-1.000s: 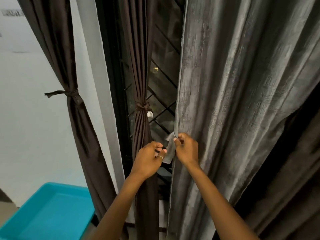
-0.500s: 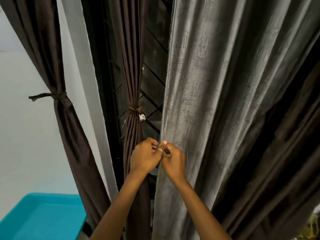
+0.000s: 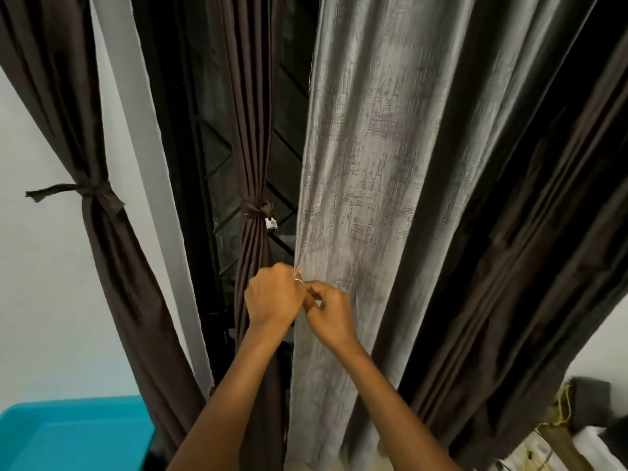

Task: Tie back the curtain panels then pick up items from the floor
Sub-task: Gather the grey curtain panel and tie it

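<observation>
A wide grey curtain panel point(image 3: 367, 185) hangs loose in the middle. My left hand point(image 3: 272, 297) and my right hand point(image 3: 331, 314) meet at its left edge at about waist height, both pinching the fabric edge with curled fingers. What lies between the fingertips is hidden. A dark brown panel point(image 3: 253, 158) just left of my hands is bunched and tied with a brown band point(image 3: 256, 209) carrying a small white tag. Another dark brown panel point(image 3: 102, 253) at far left is tied with a knotted band point(image 3: 91, 193). More dark brown curtain point(image 3: 530, 232) hangs loose on the right.
Behind the curtains is a dark window with a metal grille point(image 3: 221, 164). A turquoise plastic tub point(image 3: 71, 433) stands at the lower left. At the lower right corner are a wooden piece with yellow cord point(image 3: 560, 419) and a dark object point(image 3: 591, 396).
The view has shifted so the curtains sit further left. My hands came together at the grey panel's edge, and the pale bit of cloth seen between them earlier is now covered.
</observation>
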{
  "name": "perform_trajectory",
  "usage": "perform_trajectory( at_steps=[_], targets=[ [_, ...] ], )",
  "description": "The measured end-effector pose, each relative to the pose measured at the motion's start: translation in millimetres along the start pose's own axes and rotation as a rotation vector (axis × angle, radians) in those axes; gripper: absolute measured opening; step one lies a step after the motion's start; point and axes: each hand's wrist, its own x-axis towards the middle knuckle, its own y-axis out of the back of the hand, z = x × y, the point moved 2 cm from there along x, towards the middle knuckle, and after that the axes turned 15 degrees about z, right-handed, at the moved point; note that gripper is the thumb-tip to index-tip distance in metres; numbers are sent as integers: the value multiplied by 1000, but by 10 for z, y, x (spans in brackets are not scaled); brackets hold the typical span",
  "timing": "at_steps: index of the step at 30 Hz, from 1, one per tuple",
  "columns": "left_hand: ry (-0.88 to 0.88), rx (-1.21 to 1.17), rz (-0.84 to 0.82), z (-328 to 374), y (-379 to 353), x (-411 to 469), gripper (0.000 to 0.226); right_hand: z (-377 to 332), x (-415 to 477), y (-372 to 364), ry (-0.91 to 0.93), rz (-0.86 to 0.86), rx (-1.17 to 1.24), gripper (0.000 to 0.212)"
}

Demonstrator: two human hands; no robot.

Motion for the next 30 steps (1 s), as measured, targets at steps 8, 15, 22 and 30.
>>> perform_trajectory(
  at_steps=[8, 15, 22, 30],
  targets=[
    [-63, -80, -27, -183, 27, 56, 54, 115, 246, 616, -135, 503, -286, 27],
    [-128, -163, -96, -284, 59, 181, 56, 273, 731, 1006, -278, 396, -319, 55],
    [-71, -123, -29, -502, 144, 311, 56, 461, 813, 1217, -166, 368, -399, 54],
    [-52, -112, -10, -404, 60, 237, 54, 459, 682, 1247, -161, 425, -377, 49]
  ],
)
